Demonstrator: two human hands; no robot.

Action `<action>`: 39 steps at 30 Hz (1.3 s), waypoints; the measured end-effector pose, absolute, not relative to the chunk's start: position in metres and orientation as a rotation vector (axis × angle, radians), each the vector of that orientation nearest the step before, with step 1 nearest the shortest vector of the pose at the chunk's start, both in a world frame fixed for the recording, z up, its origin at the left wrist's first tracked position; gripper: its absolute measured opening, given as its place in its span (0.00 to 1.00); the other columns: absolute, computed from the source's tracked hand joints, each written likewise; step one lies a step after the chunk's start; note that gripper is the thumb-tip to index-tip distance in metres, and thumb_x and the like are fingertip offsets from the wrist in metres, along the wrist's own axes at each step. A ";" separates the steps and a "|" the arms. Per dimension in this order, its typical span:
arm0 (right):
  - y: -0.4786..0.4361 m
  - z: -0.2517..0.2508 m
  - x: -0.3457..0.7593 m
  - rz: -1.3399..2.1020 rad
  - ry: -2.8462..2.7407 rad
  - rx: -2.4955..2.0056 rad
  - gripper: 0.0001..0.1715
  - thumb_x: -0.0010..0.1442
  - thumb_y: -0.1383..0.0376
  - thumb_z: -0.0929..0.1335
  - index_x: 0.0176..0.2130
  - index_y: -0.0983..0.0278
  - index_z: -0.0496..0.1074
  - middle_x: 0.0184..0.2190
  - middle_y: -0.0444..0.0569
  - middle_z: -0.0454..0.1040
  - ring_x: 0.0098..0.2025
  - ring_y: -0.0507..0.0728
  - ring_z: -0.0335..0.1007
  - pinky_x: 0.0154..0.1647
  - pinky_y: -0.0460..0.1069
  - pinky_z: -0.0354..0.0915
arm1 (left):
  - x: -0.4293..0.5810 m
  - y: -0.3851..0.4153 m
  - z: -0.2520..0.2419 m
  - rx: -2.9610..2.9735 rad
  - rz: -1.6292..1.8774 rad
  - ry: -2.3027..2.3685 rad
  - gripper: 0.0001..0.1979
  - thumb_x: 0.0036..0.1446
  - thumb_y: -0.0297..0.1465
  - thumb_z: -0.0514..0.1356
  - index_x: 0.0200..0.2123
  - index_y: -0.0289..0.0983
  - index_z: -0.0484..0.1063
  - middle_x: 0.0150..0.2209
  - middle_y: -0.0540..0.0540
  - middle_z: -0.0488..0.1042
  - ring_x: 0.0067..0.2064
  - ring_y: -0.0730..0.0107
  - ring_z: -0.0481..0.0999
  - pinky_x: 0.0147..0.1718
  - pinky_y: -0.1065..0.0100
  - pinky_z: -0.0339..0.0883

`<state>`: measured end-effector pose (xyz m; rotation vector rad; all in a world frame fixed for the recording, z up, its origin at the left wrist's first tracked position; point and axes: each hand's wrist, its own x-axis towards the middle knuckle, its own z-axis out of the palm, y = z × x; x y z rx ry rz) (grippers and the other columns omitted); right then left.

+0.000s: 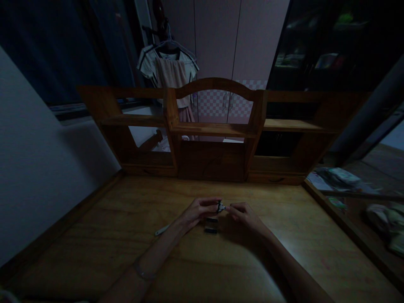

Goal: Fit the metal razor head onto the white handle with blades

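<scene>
Both my hands are over the middle of the wooden desk. My left hand [199, 209] pinches a small black-and-white object [220, 206] between thumb and fingers. My right hand [242, 213] comes in from the other side, its fingertips closed at the object's pale right end. The kind of object is too small and dim to tell. Below my left hand, two short dark strips [211, 230] lie one behind the other on the desk. A slim whitish stick [162, 230] rests left of my left forearm, which hides part of it.
The desk top [142, 202] is pale wood. Along its far edge stands a wooden shelf unit [214, 129] with low drawers. A wall [53, 168] borders the left side. To the right, beyond a raised wooden edge, are a plastic-wrapped bundle [344, 176] and cloth [381, 219].
</scene>
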<state>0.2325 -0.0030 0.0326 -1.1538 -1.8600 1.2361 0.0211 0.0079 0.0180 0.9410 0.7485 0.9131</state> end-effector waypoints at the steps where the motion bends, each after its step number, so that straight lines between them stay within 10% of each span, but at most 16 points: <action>1: -0.003 0.032 0.233 1.238 -1.861 -1.154 0.28 0.58 0.47 0.62 0.20 0.65 0.62 0.18 0.39 0.54 0.23 0.48 0.50 0.24 0.45 0.47 | 0.021 0.008 0.018 0.946 0.910 0.752 0.25 0.41 0.31 0.70 0.46 0.33 0.75 0.43 0.38 0.77 0.42 0.62 0.76 0.44 0.65 0.67; 39: 0.000 0.025 0.234 1.310 -1.820 -1.195 0.25 0.56 0.48 0.64 0.27 0.68 0.70 0.22 0.44 0.64 0.24 0.49 0.56 0.22 0.44 0.51 | 0.022 0.011 0.016 1.120 0.978 0.859 0.25 0.41 0.36 0.70 0.43 0.33 0.75 0.42 0.39 0.77 0.39 0.63 0.76 0.39 0.67 0.68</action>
